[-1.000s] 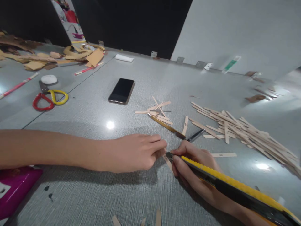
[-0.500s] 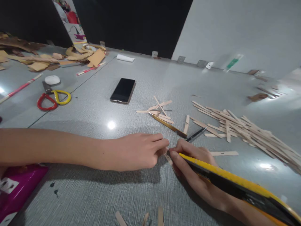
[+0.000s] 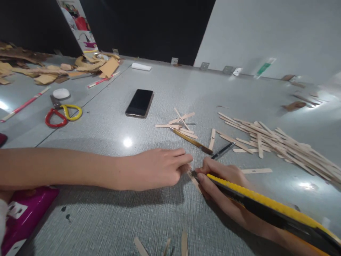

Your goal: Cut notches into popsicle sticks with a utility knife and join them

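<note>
My left hand [image 3: 160, 169] reaches across from the left, its fingers curled and pressed down on the upper end of a thin wooden craft stick [image 3: 195, 183] that lies on the table. A yellow and black utility knife [image 3: 255, 196] is gripped in my right hand [image 3: 229, 174]. Its front end points at the stick, right beside my left fingertips. The blade is too small to make out clearly, and my right hand covers the stick's lower end. Just beyond my hands lie a slim gold-coloured tool [image 3: 191, 140] and a dark pen [image 3: 223, 150].
A pile of craft sticks [image 3: 286, 145] lies to the right, cut pieces [image 3: 182, 122] further ahead. A phone [image 3: 140, 103], scissors [image 3: 64, 114], a white mouse-shaped object [image 3: 61, 93] and cardboard scraps [image 3: 48, 73] lie beyond. A purple packet [image 3: 34, 213] is at lower left.
My right hand and the utility knife have shifted slightly to the right. My left hand still presses on the craft stick. The whole view has moved a little.
</note>
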Available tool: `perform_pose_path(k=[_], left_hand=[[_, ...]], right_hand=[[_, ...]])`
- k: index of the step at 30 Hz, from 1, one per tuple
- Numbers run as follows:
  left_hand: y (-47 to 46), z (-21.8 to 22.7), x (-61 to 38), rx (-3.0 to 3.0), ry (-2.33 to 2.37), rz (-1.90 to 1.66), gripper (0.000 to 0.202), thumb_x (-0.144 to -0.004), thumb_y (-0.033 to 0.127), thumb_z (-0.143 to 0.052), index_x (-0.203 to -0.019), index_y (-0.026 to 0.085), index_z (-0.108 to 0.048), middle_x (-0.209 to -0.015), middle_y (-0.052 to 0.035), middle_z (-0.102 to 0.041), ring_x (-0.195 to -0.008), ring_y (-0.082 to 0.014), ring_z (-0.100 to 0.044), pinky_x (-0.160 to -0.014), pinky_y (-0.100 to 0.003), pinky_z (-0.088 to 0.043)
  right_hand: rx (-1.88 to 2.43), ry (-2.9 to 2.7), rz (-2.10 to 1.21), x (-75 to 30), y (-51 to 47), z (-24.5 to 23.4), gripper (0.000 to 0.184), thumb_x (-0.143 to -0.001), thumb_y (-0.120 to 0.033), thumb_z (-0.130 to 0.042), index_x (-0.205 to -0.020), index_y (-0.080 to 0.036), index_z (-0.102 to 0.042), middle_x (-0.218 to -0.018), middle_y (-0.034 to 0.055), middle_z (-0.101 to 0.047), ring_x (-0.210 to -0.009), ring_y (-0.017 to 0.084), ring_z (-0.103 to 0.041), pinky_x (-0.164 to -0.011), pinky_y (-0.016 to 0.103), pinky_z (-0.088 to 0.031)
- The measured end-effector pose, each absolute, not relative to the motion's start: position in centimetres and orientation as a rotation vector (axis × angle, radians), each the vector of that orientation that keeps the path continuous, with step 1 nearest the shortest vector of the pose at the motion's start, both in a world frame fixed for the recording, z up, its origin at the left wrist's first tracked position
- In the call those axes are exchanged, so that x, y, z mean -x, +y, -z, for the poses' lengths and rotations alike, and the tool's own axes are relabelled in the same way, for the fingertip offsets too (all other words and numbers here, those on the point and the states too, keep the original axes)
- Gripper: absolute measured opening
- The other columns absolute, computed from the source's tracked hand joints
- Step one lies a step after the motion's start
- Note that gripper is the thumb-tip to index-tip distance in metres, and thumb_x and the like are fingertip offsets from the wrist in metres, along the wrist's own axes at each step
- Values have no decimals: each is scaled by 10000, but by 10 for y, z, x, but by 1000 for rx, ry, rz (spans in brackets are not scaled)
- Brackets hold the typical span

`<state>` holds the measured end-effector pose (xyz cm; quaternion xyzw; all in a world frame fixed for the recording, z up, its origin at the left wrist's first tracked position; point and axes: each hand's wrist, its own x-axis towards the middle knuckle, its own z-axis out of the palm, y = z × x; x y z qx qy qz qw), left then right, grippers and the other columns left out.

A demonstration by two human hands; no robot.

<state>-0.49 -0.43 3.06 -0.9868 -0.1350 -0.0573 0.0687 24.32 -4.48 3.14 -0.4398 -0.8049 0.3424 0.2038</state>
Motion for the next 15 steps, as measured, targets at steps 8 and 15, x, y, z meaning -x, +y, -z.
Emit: perform_pose_path(k=[8,15], left_hand=[[-5,-31,6,2981,-413,128,153,-1050,110,-545,-1071,89,-696,-1077,-125,-617,-1063,-265,-571,-763,-361,-492],[-4,-33,4,2995,-432,87,141,-1049,127,-569,-1076,69,-695,-1090,-120,-613,-1010,-251,-571,-755,-366,-488]], right_hand=[[1226,-2241,-953,-243,-46,-33,348,-1123,-360,-484,-796,-269,-402,-601,-93,-454,-495,106,-404,-494,273,-333],[1243,-2250,-934,-244,-45,-34,367,-1122,-380,-484,-781,-262,-418,-590,-85,-493,-494,100,-431,-488,256,-349]])
